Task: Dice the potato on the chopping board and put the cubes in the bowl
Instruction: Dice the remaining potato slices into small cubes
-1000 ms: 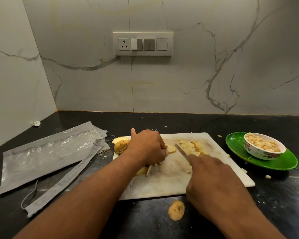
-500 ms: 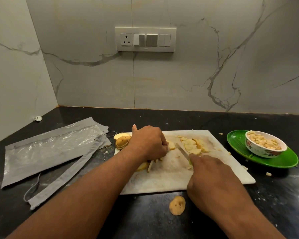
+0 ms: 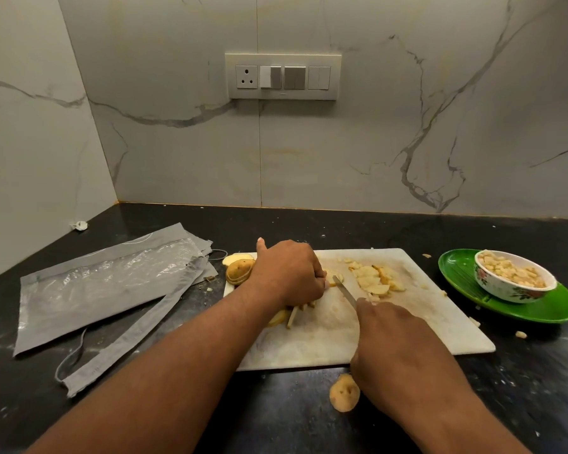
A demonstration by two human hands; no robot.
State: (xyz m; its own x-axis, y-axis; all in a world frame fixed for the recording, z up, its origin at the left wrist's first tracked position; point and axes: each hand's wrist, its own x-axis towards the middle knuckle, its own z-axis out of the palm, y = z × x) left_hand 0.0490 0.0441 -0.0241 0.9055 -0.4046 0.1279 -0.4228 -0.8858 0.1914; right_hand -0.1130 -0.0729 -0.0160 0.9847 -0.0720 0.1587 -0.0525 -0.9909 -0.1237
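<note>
A white chopping board [image 3: 433, 326] lies on the black counter. My left hand [image 3: 287, 273] is curled over a bundle of potato strips [image 3: 292, 317] at the board's left side; only the strip ends stick out below it. My right hand [image 3: 394, 342] grips a knife [image 3: 344, 291], whose blade points up-left against the strips. A pile of cut potato cubes [image 3: 373, 278] sits on the board right of the blade. A small floral bowl [image 3: 513, 280] full of cubes stands on a green plate [image 3: 538, 309] at the right.
Potato end pieces [image 3: 240, 268] lie at the board's left corner, and a round slice [image 3: 344, 392] lies on the counter in front of the board. Grey plastic packaging [image 3: 102, 286] covers the counter at the left. Loose cubes [image 3: 520, 334] are scattered near the plate.
Both hands stay in place on the board; the knife blade has shifted slightly against the strips. The camera view has moved a little upward.
</note>
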